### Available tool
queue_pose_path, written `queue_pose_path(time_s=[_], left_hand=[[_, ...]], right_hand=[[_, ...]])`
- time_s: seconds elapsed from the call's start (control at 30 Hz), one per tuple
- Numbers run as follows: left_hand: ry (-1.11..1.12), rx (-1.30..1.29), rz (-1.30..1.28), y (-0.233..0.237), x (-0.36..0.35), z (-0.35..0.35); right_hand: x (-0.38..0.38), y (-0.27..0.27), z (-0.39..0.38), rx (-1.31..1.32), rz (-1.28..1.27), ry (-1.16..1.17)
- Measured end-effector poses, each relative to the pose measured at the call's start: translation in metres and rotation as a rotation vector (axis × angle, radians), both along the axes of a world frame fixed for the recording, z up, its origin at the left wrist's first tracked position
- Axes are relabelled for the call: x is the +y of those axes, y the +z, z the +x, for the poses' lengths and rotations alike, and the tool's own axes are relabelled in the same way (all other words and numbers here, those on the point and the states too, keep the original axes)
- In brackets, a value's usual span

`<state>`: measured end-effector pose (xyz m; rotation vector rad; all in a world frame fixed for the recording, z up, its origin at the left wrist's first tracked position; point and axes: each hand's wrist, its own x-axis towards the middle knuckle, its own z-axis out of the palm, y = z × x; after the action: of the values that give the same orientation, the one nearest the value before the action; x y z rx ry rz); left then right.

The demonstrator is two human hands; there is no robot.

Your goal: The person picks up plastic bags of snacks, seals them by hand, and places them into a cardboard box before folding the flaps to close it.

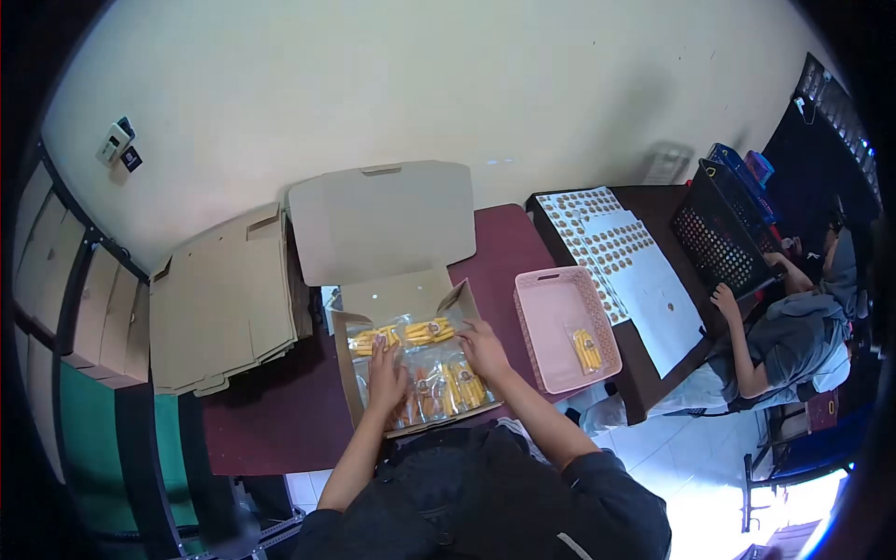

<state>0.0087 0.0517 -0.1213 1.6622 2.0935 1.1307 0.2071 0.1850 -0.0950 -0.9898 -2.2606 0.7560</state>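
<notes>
In the head view, filled packets are contained in a cardboard box, beneath the left hand, whose fingers are spread, and beside the right hand. Whether anything is gripped by the right hand cannot be told.

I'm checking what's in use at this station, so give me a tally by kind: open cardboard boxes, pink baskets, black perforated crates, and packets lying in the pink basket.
Open cardboard box: 1
Pink basket: 1
Black perforated crate: 1
Packet of yellow sticks, in the basket: 1
Total: 4
</notes>
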Motion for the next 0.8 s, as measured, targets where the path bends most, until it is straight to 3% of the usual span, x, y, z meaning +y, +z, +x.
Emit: queue_pose_path(time_s=[0.07,0.13,0.17,0.3,0.4,0.47,0.53,0.57,0.6,0.73,0.8], left_hand=[[0.036,0.009,0.023,0.021,0.003,0.021],[-0.085,-0.024,-0.055,0.037,0.009,0.037],[-0.13,-0.021,0.045,0.038,0.014,0.047],[-0.32,-0.163,0.051,0.076,0.039,0.098],[-0.436,-0.308,-0.03,0.098,0.064,0.159],[-0.55,-0.306,0.043,0.082,0.079,0.202],[-0.63,-0.602,-0.211,0.065,0.087,0.24],[-0.632,-0.84,-0.344,0.052,0.091,0.257],[-0.653,-0.839,-0.351,0.034,0.099,0.271],[-0.531,-1.038,-0.494,-0.047,0.136,0.315],[-0.228,-1.111,-0.772,-0.091,0.162,0.324]], right_hand=[[-0.003,0.023,0.032,-0.049,0.133,-0.076],[0.004,0.019,0.067,0.043,0.137,-0.256],[0.008,0.015,0.086,0.053,0.128,-0.354],[0.029,-0.008,0.174,-0.093,0.161,-0.619],[0.037,-0.028,0.217,-0.018,-0.032,-0.796],[0.04,-0.037,0.229,-0.122,-0.07,-0.826],[0.044,-0.059,0.243,-0.224,-0.104,-0.862],[0.049,-0.087,0.253,-0.307,-0.1,-0.767],[0.053,-0.101,0.264,-0.393,-0.102,-0.674],[0.043,-0.057,0.257,-0.427,-0.094,-0.68],[0.046,-0.073,0.261,-0.378,-0.118,-0.653]])
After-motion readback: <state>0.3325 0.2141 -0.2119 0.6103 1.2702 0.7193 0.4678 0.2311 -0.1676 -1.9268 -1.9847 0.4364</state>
